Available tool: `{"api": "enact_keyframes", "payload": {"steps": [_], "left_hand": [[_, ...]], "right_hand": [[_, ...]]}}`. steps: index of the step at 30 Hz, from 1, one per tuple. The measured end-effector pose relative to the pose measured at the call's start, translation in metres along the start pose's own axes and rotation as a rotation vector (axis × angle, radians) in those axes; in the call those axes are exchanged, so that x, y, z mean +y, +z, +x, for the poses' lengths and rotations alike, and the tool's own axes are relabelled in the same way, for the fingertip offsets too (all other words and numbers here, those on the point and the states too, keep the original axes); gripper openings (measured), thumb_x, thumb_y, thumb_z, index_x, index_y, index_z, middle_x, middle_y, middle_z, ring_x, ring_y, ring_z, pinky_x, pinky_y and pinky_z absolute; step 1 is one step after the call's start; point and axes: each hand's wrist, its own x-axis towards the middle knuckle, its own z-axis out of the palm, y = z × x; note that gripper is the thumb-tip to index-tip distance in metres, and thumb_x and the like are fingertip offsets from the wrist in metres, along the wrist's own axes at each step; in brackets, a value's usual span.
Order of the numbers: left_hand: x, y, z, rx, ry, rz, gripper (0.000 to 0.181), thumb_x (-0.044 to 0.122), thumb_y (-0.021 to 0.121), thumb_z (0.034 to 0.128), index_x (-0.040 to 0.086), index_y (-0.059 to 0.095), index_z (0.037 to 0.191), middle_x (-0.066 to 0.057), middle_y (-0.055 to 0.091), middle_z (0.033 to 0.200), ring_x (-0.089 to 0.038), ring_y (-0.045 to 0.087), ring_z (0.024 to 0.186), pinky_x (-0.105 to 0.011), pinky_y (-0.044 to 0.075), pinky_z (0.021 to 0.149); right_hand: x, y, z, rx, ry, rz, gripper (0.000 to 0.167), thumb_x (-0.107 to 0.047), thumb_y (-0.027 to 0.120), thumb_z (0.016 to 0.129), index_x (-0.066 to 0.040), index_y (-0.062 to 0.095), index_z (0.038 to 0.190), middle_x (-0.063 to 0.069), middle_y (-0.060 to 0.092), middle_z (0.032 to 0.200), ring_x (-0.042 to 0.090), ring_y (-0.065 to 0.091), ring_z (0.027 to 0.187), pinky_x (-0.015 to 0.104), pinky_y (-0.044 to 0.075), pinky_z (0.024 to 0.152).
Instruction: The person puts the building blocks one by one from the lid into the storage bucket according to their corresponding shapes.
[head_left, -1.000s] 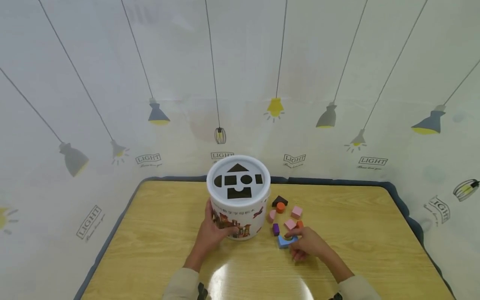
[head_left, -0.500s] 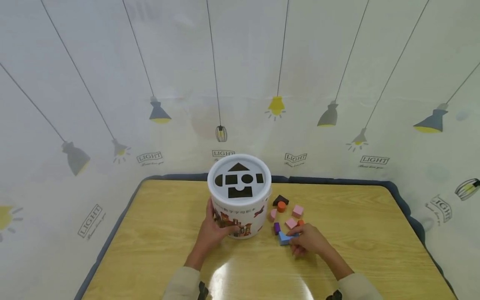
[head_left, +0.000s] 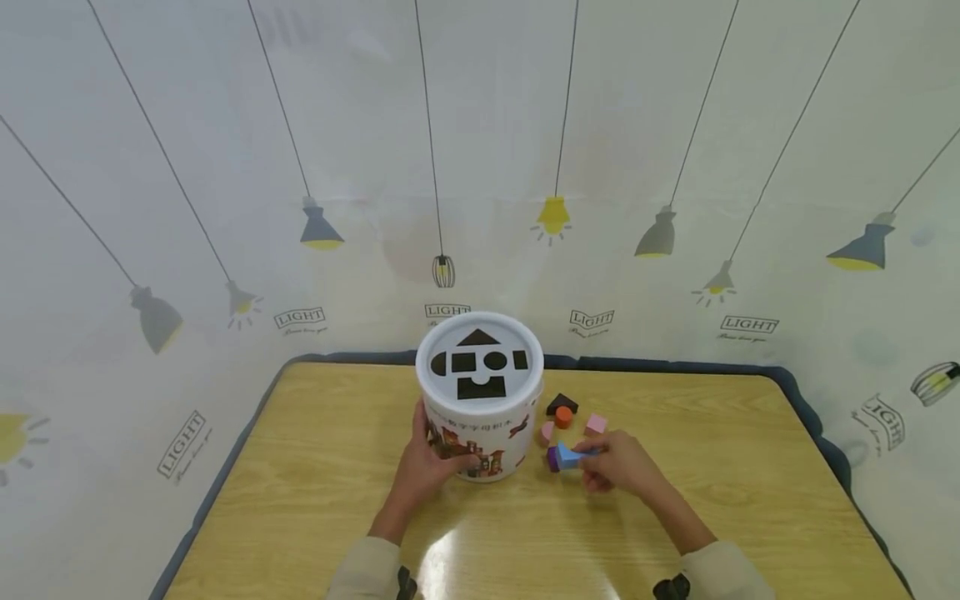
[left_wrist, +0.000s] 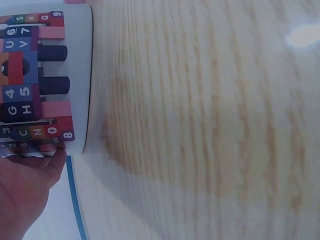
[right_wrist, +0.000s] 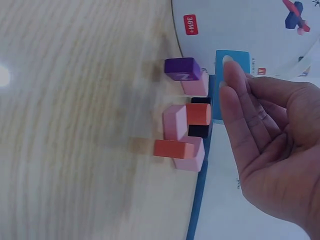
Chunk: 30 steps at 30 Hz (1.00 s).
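Observation:
A white bucket (head_left: 472, 421) with printed pictures stands upright on the table, its lid (head_left: 442, 385) cut with several shaped holes. Against its lower left side my left hand (head_left: 422, 467) holds it, thumb across the front; the left wrist view shows that hand (left_wrist: 30, 185) by the printed wall. My right hand (head_left: 626, 467) pinches a blue block (head_left: 567, 457) with a curved notch, raised above the table. In the right wrist view the fingers partly cover the blue block (right_wrist: 240, 59). Just beside it in the head view sits a purple block (head_left: 552, 458).
Right of the bucket lie a black triangular block (head_left: 561, 405), an orange cylinder (head_left: 563, 417), a pink rounded block (head_left: 547, 432) and a pink cube (head_left: 596, 423). An orange block (right_wrist: 170, 149) shows in the right wrist view. The wall (head_left: 480, 150) stands behind the table (head_left: 322, 467).
My right hand has taken hold of the blue block and lifted it off the table, slightly away from me. The left hand stays on the bucket.

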Motion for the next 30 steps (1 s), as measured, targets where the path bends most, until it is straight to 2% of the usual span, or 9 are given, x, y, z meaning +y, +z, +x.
{"api": "enact_keyframes", "payload": {"steps": [7, 11, 19, 30], "left_hand": [[0.004, -0.001, 0.0, 0.009, -0.032, 0.032, 0.126, 0.043, 0.093, 0.0575, 0.054, 0.006, 0.148, 0.013, 0.039, 0.148, -0.023, 0.039, 0.138, -0.056, 0.027, 0.117], [0.006, -0.001, -0.001, 0.014, -0.024, 0.04, 0.125, 0.049, 0.092, 0.0564, 0.054, 0.007, 0.149, 0.012, 0.039, 0.148, -0.025, 0.039, 0.138, -0.058, 0.028, 0.115], [0.004, -0.001, -0.002, 0.014, -0.001, 0.044, 0.123, 0.05, 0.091, 0.057, 0.052, 0.009, 0.149, 0.011, 0.04, 0.147, -0.024, 0.04, 0.137, -0.057, 0.028, 0.115], [0.002, -0.001, 0.0, 0.009, 0.019, 0.017, 0.124, 0.046, 0.092, 0.0583, 0.051, 0.009, 0.15, 0.012, 0.042, 0.145, -0.023, 0.041, 0.137, -0.056, 0.03, 0.115]], "right_hand": [[-0.017, -0.007, 0.002, 0.048, 0.03, 0.008, 0.021, -0.006, 0.063, 0.092, 0.001, 0.07, 0.11, 0.009, 0.068, 0.07, 0.019, 0.066, 0.057, 0.031, 0.06, 0.055], [-0.028, -0.01, 0.003, 0.068, 0.054, 0.003, 0.023, -0.009, 0.064, 0.092, -0.001, 0.07, 0.113, 0.008, 0.067, 0.072, 0.019, 0.067, 0.059, 0.031, 0.061, 0.058], [-0.048, -0.019, -0.001, 0.088, -0.002, -0.013, 0.028, -0.009, 0.063, 0.091, 0.001, 0.068, 0.117, 0.01, 0.069, 0.072, 0.023, 0.068, 0.061, 0.029, 0.057, 0.053], [-0.072, -0.027, -0.001, 0.087, -0.026, 0.022, 0.027, -0.01, 0.064, 0.092, 0.003, 0.067, 0.116, 0.009, 0.068, 0.075, 0.017, 0.067, 0.063, 0.034, 0.062, 0.062]]}}
